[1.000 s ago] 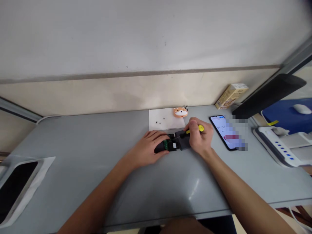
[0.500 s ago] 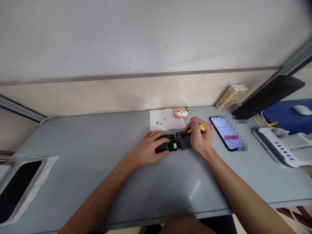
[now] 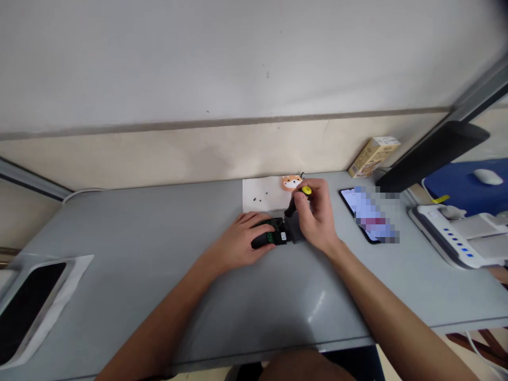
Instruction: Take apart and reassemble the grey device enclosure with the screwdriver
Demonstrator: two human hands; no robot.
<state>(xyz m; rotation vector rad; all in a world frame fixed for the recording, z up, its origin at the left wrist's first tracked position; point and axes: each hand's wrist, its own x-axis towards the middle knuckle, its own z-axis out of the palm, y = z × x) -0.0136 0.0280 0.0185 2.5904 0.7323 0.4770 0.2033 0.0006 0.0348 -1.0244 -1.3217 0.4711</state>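
A black electronic device (image 3: 259, 242) with a rounded left end lies opened on the table, a green circuit board (image 3: 270, 237) showing inside it. My left hand (image 3: 242, 241) is closed around its left part, fingers over the top and thumb along the near side. In my right hand (image 3: 315, 214) is a screwdriver (image 3: 291, 205) with a black and yellow handle. It stands steeply tilted, its tip down at the board end of the device. A dark grey block (image 3: 296, 228) adjoins the device on the right, partly covered by my right hand. Whether the tip sits in a screw cannot be made out.
Several tiny dark screws lie on a white sheet (image 3: 257, 186) behind the device, beside an orange animal-face case (image 3: 291, 182). To the right are a phone (image 3: 349, 198), a carton (image 3: 373, 156) and a power strip (image 3: 440, 238). A black-topped object (image 3: 32, 304) rests at far left.
My right hand has moved left and tipped the screwdriver from nearly flat to steep. My left hand and the device stay in place.
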